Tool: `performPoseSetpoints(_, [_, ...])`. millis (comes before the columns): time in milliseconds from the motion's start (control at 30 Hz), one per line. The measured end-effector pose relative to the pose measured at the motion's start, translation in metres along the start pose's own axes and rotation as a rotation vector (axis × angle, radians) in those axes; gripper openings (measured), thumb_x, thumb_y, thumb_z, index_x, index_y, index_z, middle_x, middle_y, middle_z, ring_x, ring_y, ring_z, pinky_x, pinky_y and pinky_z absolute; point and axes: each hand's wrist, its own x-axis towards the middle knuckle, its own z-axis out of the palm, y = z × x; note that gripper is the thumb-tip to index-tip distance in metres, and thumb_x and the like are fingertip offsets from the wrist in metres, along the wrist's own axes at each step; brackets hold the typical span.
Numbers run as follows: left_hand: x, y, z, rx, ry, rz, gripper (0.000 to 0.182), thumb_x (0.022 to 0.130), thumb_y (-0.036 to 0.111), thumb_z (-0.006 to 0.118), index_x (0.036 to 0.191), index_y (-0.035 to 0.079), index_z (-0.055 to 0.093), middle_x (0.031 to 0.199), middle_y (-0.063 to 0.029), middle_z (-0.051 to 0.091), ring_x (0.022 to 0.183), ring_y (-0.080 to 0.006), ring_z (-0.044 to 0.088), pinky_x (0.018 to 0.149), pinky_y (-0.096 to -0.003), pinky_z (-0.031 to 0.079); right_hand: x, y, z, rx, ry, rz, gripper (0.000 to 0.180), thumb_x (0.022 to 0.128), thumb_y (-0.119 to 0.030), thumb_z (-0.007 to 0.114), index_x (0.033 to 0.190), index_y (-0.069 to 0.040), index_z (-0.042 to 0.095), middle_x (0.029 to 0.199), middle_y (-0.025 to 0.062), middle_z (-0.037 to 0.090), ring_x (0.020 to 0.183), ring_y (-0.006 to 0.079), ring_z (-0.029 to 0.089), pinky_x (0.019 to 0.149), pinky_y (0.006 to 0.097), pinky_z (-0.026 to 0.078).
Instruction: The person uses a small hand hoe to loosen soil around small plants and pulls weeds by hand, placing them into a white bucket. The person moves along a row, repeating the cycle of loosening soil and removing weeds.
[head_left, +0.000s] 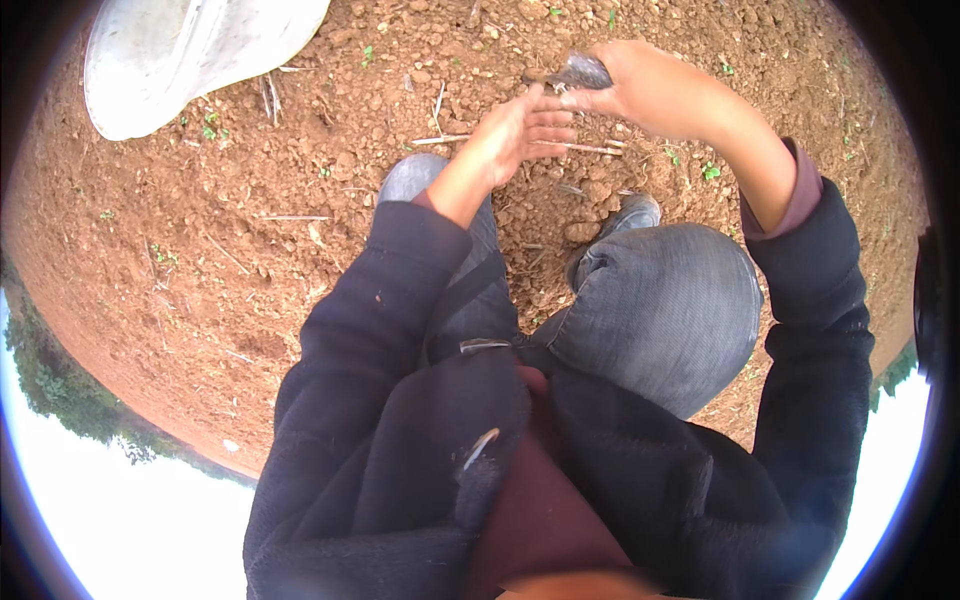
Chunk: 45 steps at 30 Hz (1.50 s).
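Note:
My right hand (637, 90) is closed around a dark, dull object (585, 71), perhaps a small hand tool; a brownish narrow part of it points left, and its kind is not clear. Just left of it and lower, my left hand (521, 135) is held with its fingers extended towards the right, near or touching the right fingertips, slightly blurred. I see nothing held in the left hand. Beneath both hands lies loose brown soil (555, 202) with clods, and a dry stalk (592, 148) passes under the left fingers.
A whitish, curved, sheet-like object (202, 60) lies at the upper left. Small green seedlings (710, 171) and dry straw (296, 217) are scattered over the soil. My bent knees in jeans (667, 300) frame the ground below my hands, with a shoe (637, 210) between them.

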Motion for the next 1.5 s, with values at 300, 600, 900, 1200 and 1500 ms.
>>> performPoseSetpoints(300, [0.076, -0.004, -0.007, -0.738, 0.171, 0.075, 0.027, 0.098, 0.023, 0.040, 0.107, -0.001, 0.046, 0.100, -0.0158, 0.056, 0.095, -0.0295, 0.057, 0.087, -0.0460, 0.049, 0.029, 0.030, 0.067, 0.079, 0.118, 0.195, 0.046, 0.084, -0.046, 0.062, 0.109, -0.007, 0.064, 0.089, 0.0210, 0.067, 0.085, 0.0347, 0.066, 0.079, 0.0427, 0.052])
performPoseSetpoints(600, [0.096, -0.005, -0.037, -0.904, 0.293, -0.081, 0.020, 0.090, 0.014, 0.051, 0.097, 0.001, 0.038, 0.077, -0.0115, 0.049, 0.071, -0.0255, 0.050, 0.070, -0.0416, 0.047, 0.041, 0.038, 0.119, 0.132, 0.176, 0.202, 0.051, 0.085, -0.047, 0.059, 0.122, -0.012, 0.059, 0.090, 0.0205, 0.067, 0.085, 0.0349, 0.065, 0.078, 0.0422, 0.052])
performPoseSetpoints(900, [0.092, -0.031, -0.042, -0.810, 0.086, 0.096, 0.017, 0.092, 0.008, 0.054, 0.079, 0.005, 0.044, 0.069, -0.0048, 0.045, 0.064, -0.0176, 0.044, 0.064, -0.0312, 0.042, 0.029, 0.062, 0.158, 0.231, 0.310, 0.091, 0.048, 0.082, -0.048, 0.061, 0.109, -0.008, 0.064, 0.090, 0.0198, 0.067, 0.084, 0.0355, 0.065, 0.075, 0.0429, 0.051])
performPoseSetpoints(1200, [0.091, -0.046, -0.029, -0.791, 0.132, 0.148, 0.018, 0.092, 0.009, 0.054, 0.077, 0.006, 0.045, 0.067, -0.0024, 0.043, 0.062, -0.0161, 0.041, 0.063, -0.0304, 0.040, 0.027, 0.095, 0.192, 0.265, 0.451, -0.099, 0.045, 0.081, -0.044, 0.066, 0.099, -0.004, 0.064, 0.085, 0.0169, 0.067, 0.081, 0.0336, 0.065, 0.072, 0.0408, 0.052])
performPoseSetpoints(1500, [0.085, -0.054, -0.014, -0.745, 0.175, 0.233, 0.009, 0.092, 0.008, 0.054, 0.087, 0.003, 0.050, 0.070, -0.0030, 0.045, 0.066, -0.0166, 0.044, 0.065, -0.0311, 0.042, 0.019, 0.113, 0.201, 0.303, 0.472, -0.228, 0.033, 0.078, -0.036, 0.072, 0.090, -0.006, 0.063, 0.079, 0.0121, 0.065, 0.074, 0.0307, 0.064, 0.066, 0.0388, 0.052])
